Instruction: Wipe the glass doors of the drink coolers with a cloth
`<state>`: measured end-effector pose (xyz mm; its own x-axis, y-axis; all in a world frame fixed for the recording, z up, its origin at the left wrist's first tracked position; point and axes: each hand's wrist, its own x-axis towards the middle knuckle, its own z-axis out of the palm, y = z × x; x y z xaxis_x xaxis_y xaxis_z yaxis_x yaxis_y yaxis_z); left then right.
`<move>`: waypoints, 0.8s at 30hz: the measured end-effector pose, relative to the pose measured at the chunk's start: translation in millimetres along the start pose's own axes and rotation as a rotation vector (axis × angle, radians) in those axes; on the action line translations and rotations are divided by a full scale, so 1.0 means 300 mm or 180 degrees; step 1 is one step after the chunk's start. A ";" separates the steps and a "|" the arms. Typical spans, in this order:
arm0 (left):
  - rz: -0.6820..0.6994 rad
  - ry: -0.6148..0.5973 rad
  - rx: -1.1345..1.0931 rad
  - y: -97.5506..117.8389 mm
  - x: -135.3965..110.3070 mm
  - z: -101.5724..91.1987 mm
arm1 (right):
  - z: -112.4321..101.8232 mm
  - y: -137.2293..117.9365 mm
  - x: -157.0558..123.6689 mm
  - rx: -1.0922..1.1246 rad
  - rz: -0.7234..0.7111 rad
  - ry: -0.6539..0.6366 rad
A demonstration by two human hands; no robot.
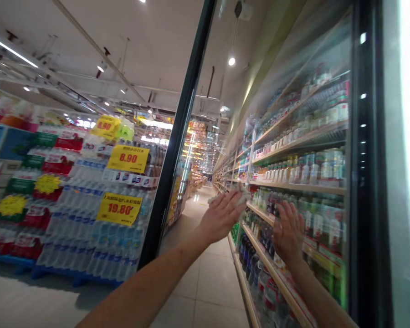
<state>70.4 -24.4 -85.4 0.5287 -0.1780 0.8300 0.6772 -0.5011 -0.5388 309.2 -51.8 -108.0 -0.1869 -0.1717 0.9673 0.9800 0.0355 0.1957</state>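
My left hand (pixel 223 213) reaches up from the lower left, bent over a crumpled pale cloth (pixel 244 193). Its fingers press the cloth at a glass door pane (pixel 259 41); motion blurs it slightly. My right hand (pixel 289 232) is at the right side of the same pane, dimmer and a little blurred. Its fingers point upward, apart and stretched out, and nothing shows in them. Whether that palm touches the glass cannot be made out. A dark door frame (pixel 177 136) slants along the pane's left side.
Bottles and cans fill tiered shelves (pixel 300 186) seen in the glass at right. Stacked water-bottle packs (pixel 82 218) with a yellow price sign (pixel 119 208) stand at left on a blue pallet (pixel 75 276). A dark upright (pixel 371 182) borders the pane's right. Tiled floor (pixel 212 278) runs down the aisle.
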 end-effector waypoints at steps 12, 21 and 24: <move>-0.0463 -0.0136 0.0188 -0.073 -0.087 -0.061 | 0.010 0.004 -0.017 0.0067 -0.0046 0.0098; 0.0203 -0.0129 -0.0035 -0.074 -0.227 -0.084 | 0.006 -0.005 -0.012 0.0068 0.0119 -0.0073; -0.0465 0.0049 -0.0002 -0.060 -0.216 -0.069 | 0.004 -0.005 -0.008 0.0050 0.0162 -0.0120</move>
<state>13.3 -21.2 -126.3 0.4166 -0.1161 0.9016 0.7460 -0.5232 -0.4121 308.0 -50.4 -110.4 -0.1396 -0.1322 0.9813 0.9872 0.0587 0.1484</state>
